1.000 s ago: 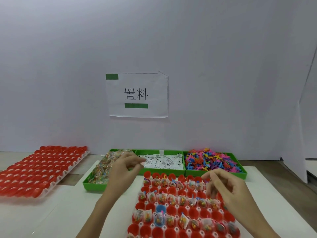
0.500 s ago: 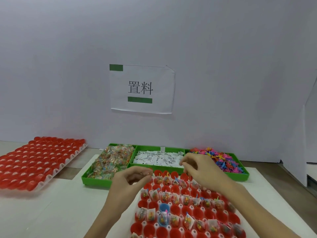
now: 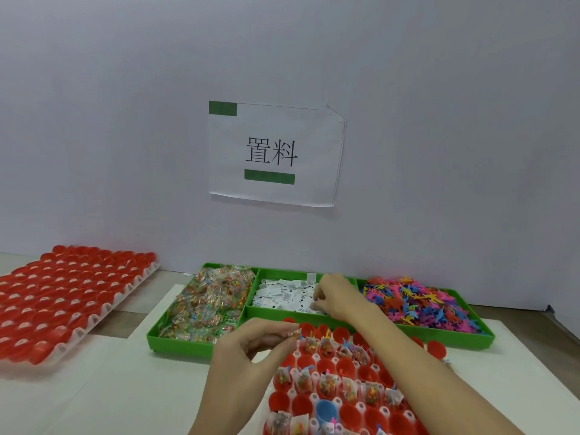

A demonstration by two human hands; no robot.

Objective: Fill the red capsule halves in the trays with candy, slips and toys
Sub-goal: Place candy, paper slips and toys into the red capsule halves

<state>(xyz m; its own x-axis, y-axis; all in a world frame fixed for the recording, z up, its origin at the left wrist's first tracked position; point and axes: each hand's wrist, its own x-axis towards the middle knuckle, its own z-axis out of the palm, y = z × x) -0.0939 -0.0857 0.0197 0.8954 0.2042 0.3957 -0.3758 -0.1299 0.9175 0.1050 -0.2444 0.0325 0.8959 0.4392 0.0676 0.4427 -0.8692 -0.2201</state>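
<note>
A tray of red capsule halves (image 3: 345,400) lies in front of me; several hold candy packets and toys, and one half is blue (image 3: 326,409). My left hand (image 3: 251,350) pinches a small candy packet (image 3: 293,333) over the tray's far left corner. My right hand (image 3: 335,296) reaches into the middle green bin of white slips (image 3: 282,295), its fingers curled down among them. On the left stands the candy bin (image 3: 207,306), and on the right the bin of colourful plastic toys (image 3: 417,304).
A second tray of red capsule halves (image 3: 62,306) lies at the far left on the table. A white wall with a paper sign (image 3: 273,155) stands right behind the bins. A white mat (image 3: 125,387) covers the table under the work tray.
My right hand has moved from over the tray up into the slip bin. My left hand left the candy bin with a packet and now hovers at the tray's far left corner.
</note>
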